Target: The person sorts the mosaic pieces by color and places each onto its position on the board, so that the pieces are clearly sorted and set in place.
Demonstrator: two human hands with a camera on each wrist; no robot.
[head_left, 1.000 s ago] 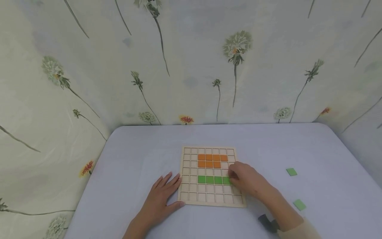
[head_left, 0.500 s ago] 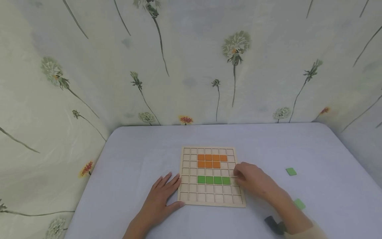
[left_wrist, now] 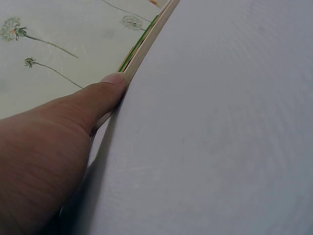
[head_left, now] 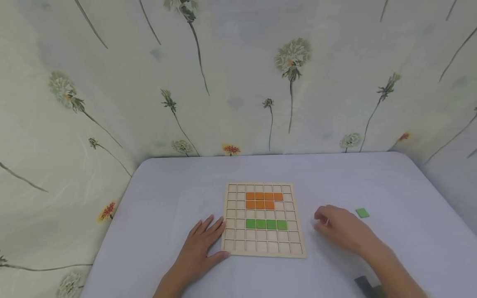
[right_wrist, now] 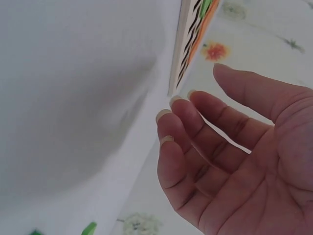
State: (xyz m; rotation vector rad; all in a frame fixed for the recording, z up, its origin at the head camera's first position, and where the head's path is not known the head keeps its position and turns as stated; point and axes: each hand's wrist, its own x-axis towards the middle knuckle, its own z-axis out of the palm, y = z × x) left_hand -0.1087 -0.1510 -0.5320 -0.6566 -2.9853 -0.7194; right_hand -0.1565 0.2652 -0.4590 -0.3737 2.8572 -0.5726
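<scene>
A square wooden grid board point(head_left: 263, 255) lies on the table, with two rows of orange tiles point(head_left: 259, 196) toward its far side and one row of green tiles point(head_left: 266, 224) nearer the middle. My left hand point(head_left: 201, 244) rests flat at the board's left edge, fingers spread; in the left wrist view its thumb point(left_wrist: 105, 93) touches the board's edge. To the right of the board, my right hand point(head_left: 340, 225) hovers over the table with fingers loosely bent. Nothing lies between its thumb and fingertips in the right wrist view.
One loose green tile point(head_left: 362, 212) lies on the white table point(head_left: 179, 186) just beyond my right hand. A dark strap-like object point(head_left: 365, 285) shows at my right wrist. Flower-patterned cloth point(head_left: 238, 82) stands behind and beside the table.
My right hand has left the end of the green row and moved right, off the board. Its arm now covers the spot where a second loose green tile showed. The left hand stays put.
</scene>
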